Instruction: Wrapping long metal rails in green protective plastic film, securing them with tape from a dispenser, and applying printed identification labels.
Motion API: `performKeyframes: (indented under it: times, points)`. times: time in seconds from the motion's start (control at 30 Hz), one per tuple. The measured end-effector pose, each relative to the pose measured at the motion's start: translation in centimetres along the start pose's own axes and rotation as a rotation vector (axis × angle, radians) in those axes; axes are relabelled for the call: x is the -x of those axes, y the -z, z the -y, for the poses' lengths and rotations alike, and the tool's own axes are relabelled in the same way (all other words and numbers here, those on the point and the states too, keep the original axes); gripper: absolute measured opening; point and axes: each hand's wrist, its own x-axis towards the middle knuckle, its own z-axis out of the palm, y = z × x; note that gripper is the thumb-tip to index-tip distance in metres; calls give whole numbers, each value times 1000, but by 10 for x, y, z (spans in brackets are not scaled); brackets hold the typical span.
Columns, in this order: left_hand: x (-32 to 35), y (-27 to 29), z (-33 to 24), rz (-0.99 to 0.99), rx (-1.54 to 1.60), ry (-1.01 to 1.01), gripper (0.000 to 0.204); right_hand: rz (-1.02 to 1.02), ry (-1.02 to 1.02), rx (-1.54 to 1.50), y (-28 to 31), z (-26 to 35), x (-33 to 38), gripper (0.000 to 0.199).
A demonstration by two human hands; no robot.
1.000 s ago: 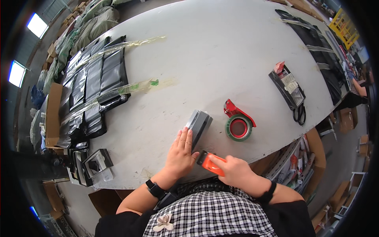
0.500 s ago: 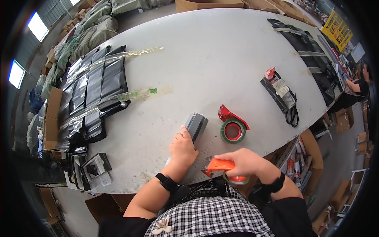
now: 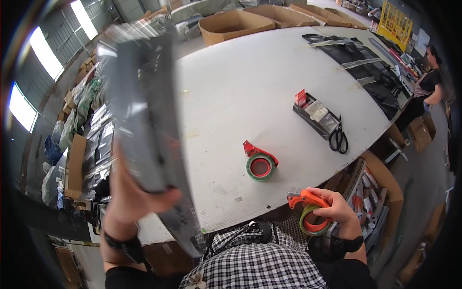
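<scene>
At the left, my left hand (image 3: 127,200) is wrapped round the lower part of a long grey block-like piece (image 3: 139,125), its thumb across the near side. The piece stands up large in front of the table and is smeared by motion, so its exact kind does not show. My right hand (image 3: 341,214) is closed on an orange tape dispenser (image 3: 308,198) with a tape roll on it, held just off the table's front edge. A red tape dispenser (image 3: 261,166) with green tape lies between my hands on the white table (image 3: 231,96).
Further right are an open box of small packets (image 3: 315,115) and black scissors (image 3: 338,140). Black plastic bundles (image 3: 361,67) lie at the far right. Cardboard boxes (image 3: 236,26) stand behind the table, and a carton of rolls (image 3: 380,192) at the right. A co-worker (image 3: 428,86) stands beyond.
My left hand has lifted the grey piece off the table and swung it up to the left. My right hand has moved right with the orange dispenser. The view has shifted too.
</scene>
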Motion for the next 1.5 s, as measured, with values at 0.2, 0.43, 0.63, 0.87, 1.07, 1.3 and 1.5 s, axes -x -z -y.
performKeyframes:
  times: [0.2, 0.43, 0.63, 0.87, 1.07, 1.3, 1.5]
  points:
    - [-42, 39, -60, -155, 19, -266, 86, -65, 89, -99, 14, -7, 26, 71]
    - [-147, 93, -91, -120, 222, -90, 50, -207, 45, -27, 29, -17, 71, 73]
    - [-196, 175, -53, -254, 402, 113, 37, -279, 52, -21, 27, -25, 87, 73]
    - [-136, 84, 6, -428, 469, -350, 43, -325, 33, -54, 17, -29, 72, 72]
    - [-57, -29, 102, -37, -261, -583, 62, -238, 92, -80, 0, -33, 52, 78]
    - [66, -83, 207, 621, -870, -903, 40, -123, 72, 158, 8, -59, 40, 73]
    - [150, -57, 205, 625, -1084, -326, 48, 259, 137, 436, -37, -60, 15, 60]
